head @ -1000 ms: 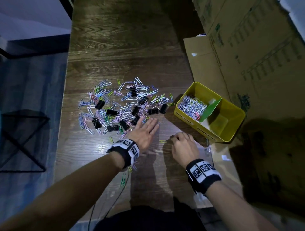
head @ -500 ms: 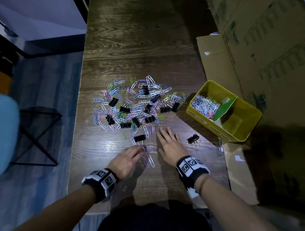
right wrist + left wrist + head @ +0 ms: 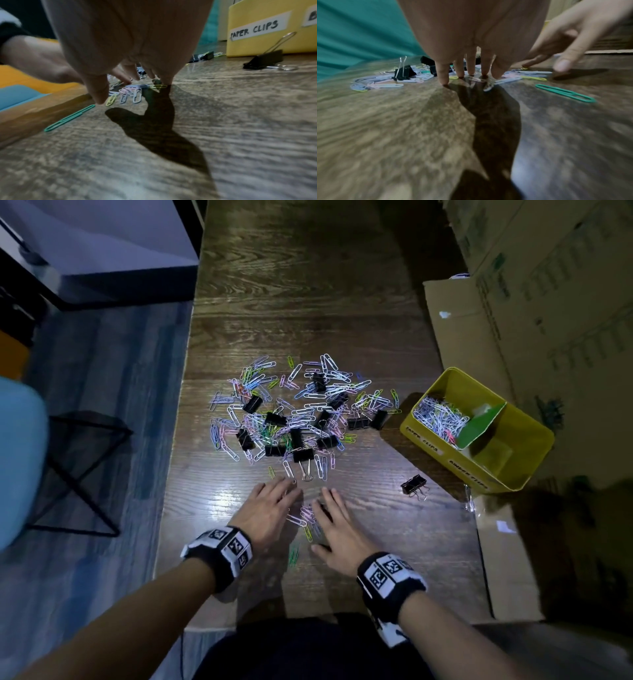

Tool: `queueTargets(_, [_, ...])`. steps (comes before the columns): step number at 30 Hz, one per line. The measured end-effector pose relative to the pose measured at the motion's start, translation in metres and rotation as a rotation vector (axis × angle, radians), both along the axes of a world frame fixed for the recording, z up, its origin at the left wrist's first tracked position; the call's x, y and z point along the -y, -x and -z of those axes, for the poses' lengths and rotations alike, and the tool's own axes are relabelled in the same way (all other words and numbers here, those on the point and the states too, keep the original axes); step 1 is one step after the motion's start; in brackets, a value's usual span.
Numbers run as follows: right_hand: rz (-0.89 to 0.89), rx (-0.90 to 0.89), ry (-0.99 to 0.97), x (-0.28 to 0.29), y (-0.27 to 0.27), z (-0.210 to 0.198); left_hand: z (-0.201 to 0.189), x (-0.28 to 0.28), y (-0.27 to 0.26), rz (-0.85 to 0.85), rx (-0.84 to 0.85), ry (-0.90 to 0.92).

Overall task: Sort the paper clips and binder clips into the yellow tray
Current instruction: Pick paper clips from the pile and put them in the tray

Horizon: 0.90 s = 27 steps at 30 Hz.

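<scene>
A pile of coloured paper clips [image 3: 301, 412] mixed with black binder clips [image 3: 302, 455] lies mid-table. The yellow tray [image 3: 513, 474] sits to its right, split by a green divider [image 3: 481, 422], with paper clips [image 3: 440, 417] in its left compartment. My left hand [image 3: 274, 501] and right hand [image 3: 330, 517] lie flat side by side below the pile, fingers straight, fingertips [image 3: 444, 81] touching the wood. A small bunch of paper clips [image 3: 303, 517] lies between the hands, also seen in the right wrist view [image 3: 130, 93]. A green paper clip [image 3: 294, 554] lies nearer me.
One lone binder clip [image 3: 414, 486] lies between the hands and the tray, seen close to the tray wall labelled "PAPER CLIPS" [image 3: 254, 29]. Flattened cardboard [image 3: 507, 549] and a big carton [image 3: 555, 302] flank the table's right side. The table's left edge [image 3: 171, 491] drops to the floor.
Both hands have drawn back from the pile toward me, dragging a small bunch of paper clips along. The right hand, curled a second ago, now lies flat. A binder clip now lies alone near the tray.
</scene>
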State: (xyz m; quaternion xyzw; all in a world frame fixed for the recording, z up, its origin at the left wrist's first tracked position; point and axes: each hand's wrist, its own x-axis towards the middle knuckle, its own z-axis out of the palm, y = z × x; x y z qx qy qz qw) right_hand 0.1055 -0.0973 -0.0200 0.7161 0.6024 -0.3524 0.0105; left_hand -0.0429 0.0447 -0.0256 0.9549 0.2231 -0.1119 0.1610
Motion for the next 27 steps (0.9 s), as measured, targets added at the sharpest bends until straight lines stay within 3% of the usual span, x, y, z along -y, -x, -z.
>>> queueTargets(4, [0.169, 0.099, -0.032, 0.005, -0.006, -0.010, 0.006, 0.026, 0.012, 0.080, -0.039, 0.053])
queueTargets(7, [0.162, 0.165, -0.036, 0.003, -0.001, -0.013, 0.004, 0.036, 0.007, 0.076, 0.105, 0.065])
queueTargets(10, [0.184, 0.135, -0.065, 0.000, 0.007, -0.009, -0.006, 0.028, 0.004, -0.048, 0.199, 0.071])
queueTargets(15, [0.146, 0.054, -0.065, -0.001, 0.017, -0.006, -0.004, 0.008, 0.000, -0.221, -0.056, 0.006])
queueTargets(18, [0.207, 0.018, -0.086, -0.001, 0.016, -0.006, 0.000, 0.020, 0.001, -0.171, -0.053, 0.074])
queueTargets(23, [0.294, 0.085, -0.069, 0.006, 0.014, -0.006, 0.003, 0.037, 0.016, 0.027, 0.100, 0.153])
queueTargets(25, [0.286, 0.084, -0.060, 0.006, 0.015, -0.006, -0.003, 0.034, 0.020, 0.004, 0.106, 0.093])
queueTargets(27, [0.287, 0.081, -0.064, 0.003, 0.016, -0.009, -0.013, 0.030, 0.020, -0.111, -0.022, 0.033])
